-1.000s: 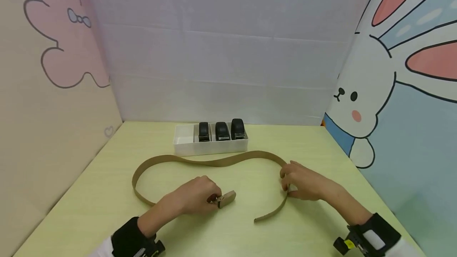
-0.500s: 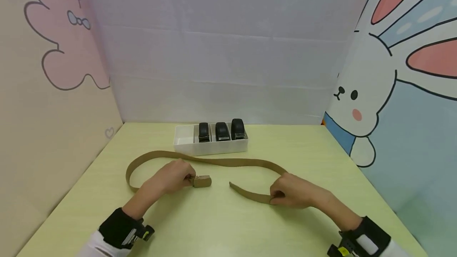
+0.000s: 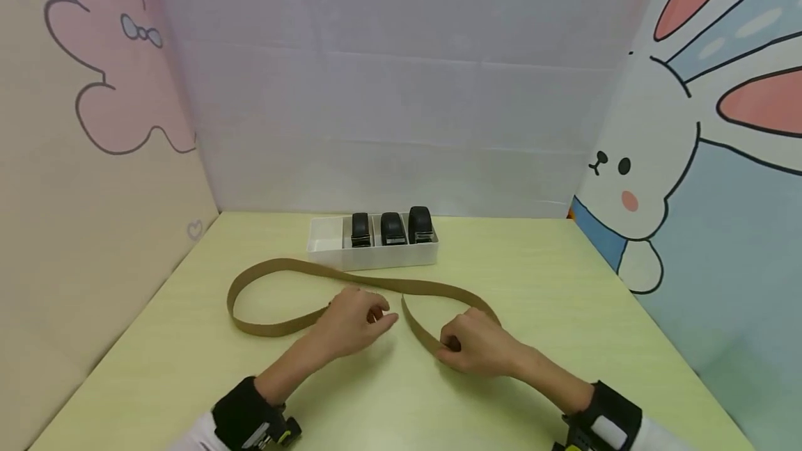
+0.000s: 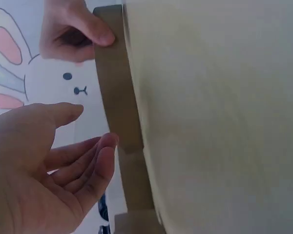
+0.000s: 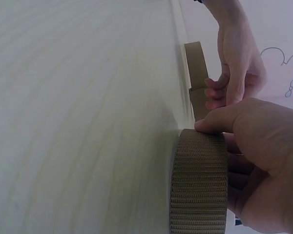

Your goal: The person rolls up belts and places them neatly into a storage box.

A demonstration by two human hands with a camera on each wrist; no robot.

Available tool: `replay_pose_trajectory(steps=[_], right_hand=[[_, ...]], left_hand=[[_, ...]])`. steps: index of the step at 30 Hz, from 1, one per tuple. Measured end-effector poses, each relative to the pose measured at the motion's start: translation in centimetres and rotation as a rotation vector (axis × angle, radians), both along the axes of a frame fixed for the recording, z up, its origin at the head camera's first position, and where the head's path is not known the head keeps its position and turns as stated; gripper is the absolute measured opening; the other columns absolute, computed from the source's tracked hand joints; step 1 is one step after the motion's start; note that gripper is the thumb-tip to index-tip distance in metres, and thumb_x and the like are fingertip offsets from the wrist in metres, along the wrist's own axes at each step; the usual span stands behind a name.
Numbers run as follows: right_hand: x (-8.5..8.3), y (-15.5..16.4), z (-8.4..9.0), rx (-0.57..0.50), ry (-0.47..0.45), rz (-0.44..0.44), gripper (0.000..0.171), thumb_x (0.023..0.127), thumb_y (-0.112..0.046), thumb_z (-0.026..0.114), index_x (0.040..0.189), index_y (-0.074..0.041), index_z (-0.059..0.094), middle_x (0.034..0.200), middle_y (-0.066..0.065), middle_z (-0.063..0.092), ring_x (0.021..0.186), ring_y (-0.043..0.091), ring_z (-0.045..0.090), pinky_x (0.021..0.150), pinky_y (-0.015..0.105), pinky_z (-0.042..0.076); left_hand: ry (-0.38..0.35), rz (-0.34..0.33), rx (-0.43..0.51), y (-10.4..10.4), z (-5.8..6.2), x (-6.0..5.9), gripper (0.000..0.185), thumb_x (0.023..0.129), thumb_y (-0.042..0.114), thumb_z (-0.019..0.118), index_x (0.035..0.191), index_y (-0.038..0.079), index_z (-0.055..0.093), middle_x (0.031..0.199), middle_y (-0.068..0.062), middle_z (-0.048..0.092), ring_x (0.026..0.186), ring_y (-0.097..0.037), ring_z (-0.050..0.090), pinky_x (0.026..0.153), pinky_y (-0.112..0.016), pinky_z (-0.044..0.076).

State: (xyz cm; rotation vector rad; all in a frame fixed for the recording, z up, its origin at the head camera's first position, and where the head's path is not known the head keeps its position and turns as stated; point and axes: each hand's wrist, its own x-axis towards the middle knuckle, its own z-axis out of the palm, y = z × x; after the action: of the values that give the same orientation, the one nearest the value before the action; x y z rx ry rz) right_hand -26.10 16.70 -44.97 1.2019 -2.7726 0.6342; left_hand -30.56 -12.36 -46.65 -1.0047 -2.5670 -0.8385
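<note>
In the head view the left hand (image 3: 354, 319) covers the belt (image 3: 282, 266) where its buckle end would lie, so the buckle cannot be made out. The right hand (image 3: 473, 346) hides the strap's other end beneath its fingers. The 3 black items in the white tray (image 3: 326, 246) are too small to identify. In the right wrist view the belt is cut off by the bottom edge.

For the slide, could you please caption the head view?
Right hand pinches a tan woven belt on a pale green table; open left hand beside it.
</note>
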Motion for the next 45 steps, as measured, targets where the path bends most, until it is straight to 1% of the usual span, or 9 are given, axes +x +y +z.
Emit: replay_pose_trajectory(steps=[4,9,15,18,21,24,29,35,45], right_hand=[[0.2,-1.1,-0.7,0.016,0.023,0.005,0.030,0.098,-0.012,0.086,0.071,-0.017,0.072,0.058,-0.014,0.053,0.057,-0.014,0.031,0.055,0.010,0.030],[0.4,-1.4,-1.1,0.019,-0.006,0.081,0.023,0.103,-0.016,0.083,0.081,-0.018,0.076,0.064,-0.014,0.057,0.060,-0.012,0.038,0.059,0.010,0.035],[-0.2,2.1,1.1,0.046,-0.053,0.149,0.007,0.107,-0.015,0.076,0.108,-0.014,0.082,0.104,-0.004,0.080,0.096,0.007,0.072,0.088,0.027,0.061],[-0.5,4.1,2.2,0.132,0.012,0.121,0.021,0.100,0.001,0.074,0.113,-0.013,0.082,0.123,0.002,0.078,0.116,0.018,0.072,0.101,0.040,0.062],[-0.7,5.1,2.4,0.213,0.124,0.088,0.030,0.095,0.007,0.079,0.116,-0.014,0.081,0.136,0.008,0.071,0.128,0.027,0.067,0.105,0.045,0.062],[-1.1,5.2,1.9,0.220,0.200,0.072,0.026,0.094,0.003,0.085,0.113,-0.015,0.082,0.130,0.008,0.071,0.118,0.023,0.068,0.097,0.039,0.063],[-1.9,4.3,1.3,0.098,0.165,0.056,0.016,0.098,0.003,0.076,0.105,-0.009,0.084,0.099,0.001,0.077,0.085,0.006,0.066,0.075,0.024,0.057],[-3.3,2.6,0.9,0.038,0.119,-0.010,0.005,0.101,-0.016,0.082,0.098,-0.012,0.084,0.089,-0.002,0.075,0.080,0.010,0.066,0.073,0.022,0.052],[-4.9,0.8,-0.3,-0.006,0.145,-0.026,0.006,0.097,-0.005,0.085,0.094,-0.010,0.085,0.085,-0.001,0.073,0.076,0.010,0.062,0.069,0.020,0.047]], left_hand=[[-0.101,0.121,-0.029,2.5,-0.6,-0.1,0.060,0.102,0.047,0.082,0.052,0.023,0.060,0.047,0.019,0.040,0.046,0.005,0.031,0.056,-0.022,0.028],[-0.109,0.162,-0.021,4.0,-0.7,-0.6,0.068,0.095,0.023,0.086,0.053,0.024,0.032,0.055,0.016,0.016,0.050,-0.001,0.016,0.050,-0.021,0.016],[-0.090,0.112,-0.023,3.6,-0.2,-1.1,0.030,0.092,0.004,0.081,0.065,0.011,0.070,0.062,0.009,0.055,0.051,0.000,0.039,0.048,-0.022,0.034],[-0.050,0.071,-0.034,2.8,0.0,-1.5,0.016,0.096,0.004,0.082,0.081,0.006,0.084,0.068,0.004,0.069,0.054,-0.001,0.047,0.049,-0.023,0.041],[-0.025,0.015,-0.048,2.1,0.1,-1.8,0.020,0.099,0.003,0.081,0.080,0.007,0.083,0.066,0.004,0.065,0.057,-0.002,0.044,0.052,-0.022,0.039],[0.023,-0.068,-0.051,1.7,-0.3,-2.3,0.024,0.100,0.002,0.082,0.077,0.011,0.081,0.067,0.005,0.068,0.060,-0.002,0.044,0.055,-0.020,0.037],[0.116,-0.193,-0.074,2.4,-1.2,-3.1,0.025,0.099,0.007,0.085,0.077,0.018,0.080,0.072,0.008,0.076,0.065,0.002,0.050,0.061,-0.020,0.045],[0.122,-0.231,-0.182,4.4,-0.4,-2.5,0.012,0.100,0.013,0.085,0.088,0.017,0.087,0.083,0.005,0.081,0.079,-0.005,0.074,0.073,-0.018,0.056],[0.066,-0.282,-0.095,7.1,-0.4,-3.5,0.011,0.099,0.018,0.084,0.089,0.016,0.087,0.089,0.007,0.083,0.081,-0.001,0.065,0.073,-0.013,0.048]])
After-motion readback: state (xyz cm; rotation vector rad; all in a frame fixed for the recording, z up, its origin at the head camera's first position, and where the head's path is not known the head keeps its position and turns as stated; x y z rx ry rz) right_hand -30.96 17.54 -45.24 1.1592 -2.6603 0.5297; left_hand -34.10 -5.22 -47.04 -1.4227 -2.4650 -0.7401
